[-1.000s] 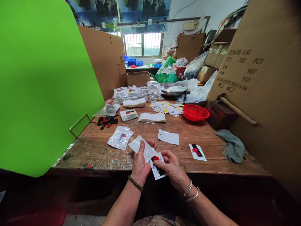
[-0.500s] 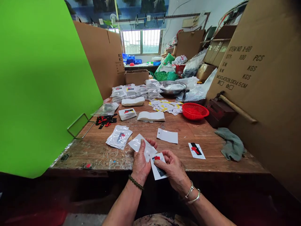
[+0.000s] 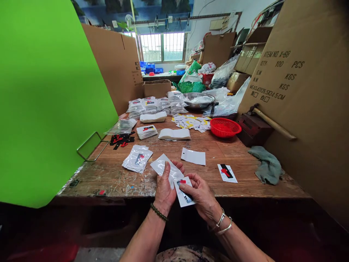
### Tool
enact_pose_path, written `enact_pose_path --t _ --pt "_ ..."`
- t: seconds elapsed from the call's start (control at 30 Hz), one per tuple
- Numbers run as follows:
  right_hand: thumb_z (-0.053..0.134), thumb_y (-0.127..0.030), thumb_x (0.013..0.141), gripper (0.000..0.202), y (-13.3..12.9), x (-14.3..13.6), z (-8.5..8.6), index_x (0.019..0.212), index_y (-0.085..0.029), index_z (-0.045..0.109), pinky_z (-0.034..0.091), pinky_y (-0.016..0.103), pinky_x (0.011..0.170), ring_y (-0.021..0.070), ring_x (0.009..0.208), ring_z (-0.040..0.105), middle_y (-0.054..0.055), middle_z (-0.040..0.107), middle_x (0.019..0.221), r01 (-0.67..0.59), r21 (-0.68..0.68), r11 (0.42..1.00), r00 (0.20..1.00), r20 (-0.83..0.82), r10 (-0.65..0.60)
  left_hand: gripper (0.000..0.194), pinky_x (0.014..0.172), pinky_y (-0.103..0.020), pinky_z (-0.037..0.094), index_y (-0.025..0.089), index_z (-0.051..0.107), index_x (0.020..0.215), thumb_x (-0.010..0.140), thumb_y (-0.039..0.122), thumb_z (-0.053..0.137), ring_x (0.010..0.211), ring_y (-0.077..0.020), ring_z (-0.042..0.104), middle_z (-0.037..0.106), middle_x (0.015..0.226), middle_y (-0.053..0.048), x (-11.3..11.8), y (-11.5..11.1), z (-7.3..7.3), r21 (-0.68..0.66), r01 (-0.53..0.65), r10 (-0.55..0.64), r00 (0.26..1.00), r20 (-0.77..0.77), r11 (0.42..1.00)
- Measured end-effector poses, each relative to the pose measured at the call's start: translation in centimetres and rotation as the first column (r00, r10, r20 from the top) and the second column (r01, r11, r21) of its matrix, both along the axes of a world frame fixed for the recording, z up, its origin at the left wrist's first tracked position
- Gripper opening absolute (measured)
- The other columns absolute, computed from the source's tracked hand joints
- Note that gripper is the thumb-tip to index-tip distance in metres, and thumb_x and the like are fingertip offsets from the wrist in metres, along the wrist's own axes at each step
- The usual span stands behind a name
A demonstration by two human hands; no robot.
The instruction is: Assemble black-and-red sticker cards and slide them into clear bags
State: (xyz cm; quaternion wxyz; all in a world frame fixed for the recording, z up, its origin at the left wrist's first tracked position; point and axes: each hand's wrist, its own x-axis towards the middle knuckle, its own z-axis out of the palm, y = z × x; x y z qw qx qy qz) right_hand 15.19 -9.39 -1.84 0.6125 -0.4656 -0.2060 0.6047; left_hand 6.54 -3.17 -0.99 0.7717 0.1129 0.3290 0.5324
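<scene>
Between the thumb and fingers of my left hand [image 3: 165, 185] is a small white plastic bag [image 3: 163, 168], tilted toward me. My right hand [image 3: 201, 193] pinches a white card [image 3: 182, 200] with a red and black piece on it, thumb on top. The card's upper edge meets the lower end of the bag; whether it is inside cannot be made out. Left of my hands lies a loose pile of filled bags [image 3: 137, 159]. A single white bag [image 3: 193, 156] lies flat beyond my right hand. Farther right rests another card with a red and black piece [image 3: 227, 173].
Behind are a card stack [image 3: 147, 131], a stack of white bags [image 3: 174, 134], black and red pieces [image 3: 122, 139], scattered cards [image 3: 191, 122] and a red basket [image 3: 225, 128]. A grey cloth [image 3: 265, 165] lies right. Cardboard [image 3: 302, 120] and a green panel [image 3: 51, 102] flank the table.
The card in my right hand has turned slightly and shifted a little up against the bag's end. My left hand keeps its hold on the bag. The view has moved slightly.
</scene>
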Motion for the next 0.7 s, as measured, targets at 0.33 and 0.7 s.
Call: enact_pose_path --t 0.33,0.7 --pt "0.093 -0.030 0.048 0.052 0.5 0.8 -2.1 0.085 -0.017 0.058 0.046 0.023 0.057 0.0121 0.058 0.063 0.002 0.074 0.072 -0.120 0.022 0.993 0.992 -0.037 0.120 0.031 0.090 -0.040 0.054 0.013 0.067 0.087 0.071 0.035 0.081 0.095 -0.0270 0.070 0.074 0.084 -0.009 0.0 -0.2 -0.2 0.027 0.051 -0.053 0.996 0.073 0.998" --pt "0.093 -0.031 0.048 0.056 1.0 2.6 -2.1 0.089 -0.017 0.057 0.044 0.022 0.055 0.0109 0.055 0.061 -0.002 0.072 0.065 -0.192 0.038 0.981 0.979 0.073 0.189 0.038 0.087 -0.040 0.054 0.013 0.066 0.089 0.063 0.033 0.087 0.092 -0.0258 0.070 0.072 0.084 -0.006 0.5 -0.6 -0.2 0.097 0.062 -0.068 0.995 0.067 0.993"
